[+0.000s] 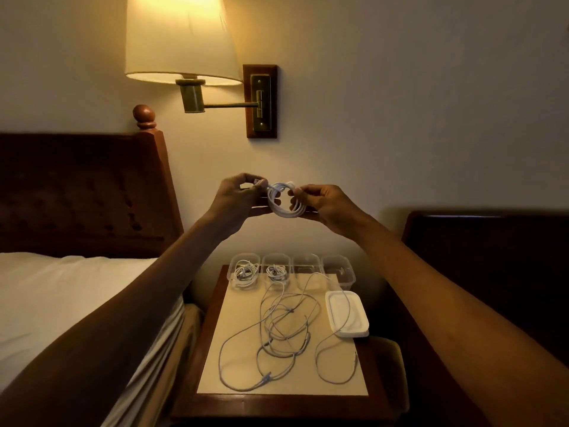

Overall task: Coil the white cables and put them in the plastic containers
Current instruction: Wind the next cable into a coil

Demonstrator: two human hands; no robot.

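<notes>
I hold a coiled white cable (281, 201) up in the air in front of the wall. My right hand (323, 204) pinches the right side of the coil. My left hand (237, 198) pinches the cable's loose end at the coil's upper left. Below, on the nightstand (246, 399), several loose white cables (286, 331) lie tangled. Along its back edge stands a row of clear plastic containers. The leftmost container (244, 270) and the second one (277, 269) each hold a coiled cable. The third (307, 266) and fourth container (338, 271) look empty.
A stack of white lids (348, 314) lies at the nightstand's right side with a cable draped over it. A bed with white sheets (77, 297) and a wooden headboard (80, 192) is on the left. A lit wall lamp (181, 41) hangs above. Dark furniture (492, 257) stands at the right.
</notes>
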